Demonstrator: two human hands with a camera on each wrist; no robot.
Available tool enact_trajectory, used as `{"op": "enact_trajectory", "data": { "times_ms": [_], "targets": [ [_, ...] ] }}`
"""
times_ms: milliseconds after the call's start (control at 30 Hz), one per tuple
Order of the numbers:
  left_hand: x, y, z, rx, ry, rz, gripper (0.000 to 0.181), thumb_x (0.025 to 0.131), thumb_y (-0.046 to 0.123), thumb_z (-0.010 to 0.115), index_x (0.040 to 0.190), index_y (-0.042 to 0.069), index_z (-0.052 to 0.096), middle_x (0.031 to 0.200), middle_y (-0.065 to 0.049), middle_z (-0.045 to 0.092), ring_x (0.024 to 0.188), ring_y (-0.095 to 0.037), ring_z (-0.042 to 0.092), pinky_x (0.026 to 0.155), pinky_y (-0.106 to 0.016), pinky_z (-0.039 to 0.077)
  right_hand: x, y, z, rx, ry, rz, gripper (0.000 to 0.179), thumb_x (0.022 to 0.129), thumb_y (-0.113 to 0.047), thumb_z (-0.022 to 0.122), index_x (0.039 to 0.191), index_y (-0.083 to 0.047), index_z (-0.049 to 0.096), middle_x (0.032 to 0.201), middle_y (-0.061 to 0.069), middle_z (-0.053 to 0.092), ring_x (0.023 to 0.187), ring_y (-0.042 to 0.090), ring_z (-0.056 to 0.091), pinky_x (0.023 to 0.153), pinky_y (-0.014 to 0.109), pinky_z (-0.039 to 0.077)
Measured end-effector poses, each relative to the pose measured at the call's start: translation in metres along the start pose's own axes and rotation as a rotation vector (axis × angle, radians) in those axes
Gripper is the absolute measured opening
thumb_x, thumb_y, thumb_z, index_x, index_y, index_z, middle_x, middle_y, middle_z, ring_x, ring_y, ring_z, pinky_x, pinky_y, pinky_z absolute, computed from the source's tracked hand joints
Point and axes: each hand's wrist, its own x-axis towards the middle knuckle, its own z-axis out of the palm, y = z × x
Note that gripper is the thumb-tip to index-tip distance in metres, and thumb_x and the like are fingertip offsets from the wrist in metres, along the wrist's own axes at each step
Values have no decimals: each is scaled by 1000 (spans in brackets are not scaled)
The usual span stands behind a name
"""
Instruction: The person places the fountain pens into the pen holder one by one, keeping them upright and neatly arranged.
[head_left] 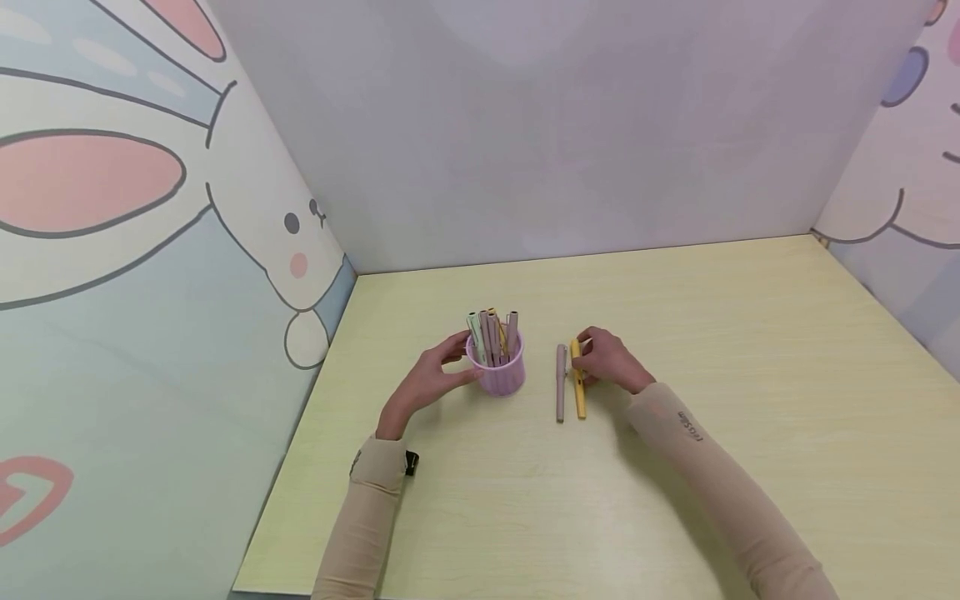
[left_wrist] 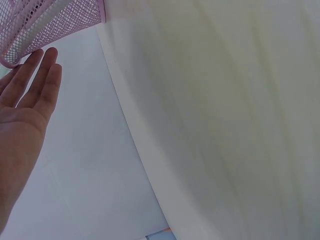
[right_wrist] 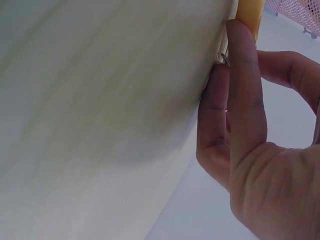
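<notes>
A pink mesh pen cup (head_left: 502, 379) stands upright on the table, holding several capped pens (head_left: 491, 337) in mauve, pale green and yellow. My left hand (head_left: 431, 379) is at its left side, thumb toward the near side and fingers at the far side. In the left wrist view the fingers (left_wrist: 42, 85) look nearly straight beside the mesh near the rim. My right hand (head_left: 609, 360) pinches a yellow pen (head_left: 580, 400) between thumb and fingers, at or just above the table. A mauve pen (head_left: 560, 392) lies parallel, just left of the yellow one.
The pale wood-look table (head_left: 750, 375) meets a plain light wall (head_left: 540, 133) at the back. Cartoon-printed panels (head_left: 150, 358) rise at the left and right sides. A small black object (head_left: 412, 463) shows at the left cuff.
</notes>
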Motion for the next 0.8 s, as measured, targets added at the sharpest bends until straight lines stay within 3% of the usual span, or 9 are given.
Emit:
{"op": "enact_trajectory", "data": {
  "times_ms": [533, 800],
  "targets": [
    [0, 2, 1, 5, -2, 0, 76, 96, 33, 75, 158, 9, 41, 146, -13, 58, 134, -35, 53, 113, -48, 43, -6, 2, -9, 61, 34, -42, 51, 94, -1, 62, 140, 10, 45, 112, 21, 52, 78, 23, 66, 69, 32, 63],
    [-1, 1, 1, 0, 3, 16, 76, 95, 35, 76, 158, 9, 42, 144, -14, 59, 133, -35, 54, 113, -49, 43, -11, 5, -14, 168, 74, -180, 54, 94, 2, 64, 144, 9, 43, 116, 23, 51, 94, 28, 60, 71, 36, 64]
  ]
}}
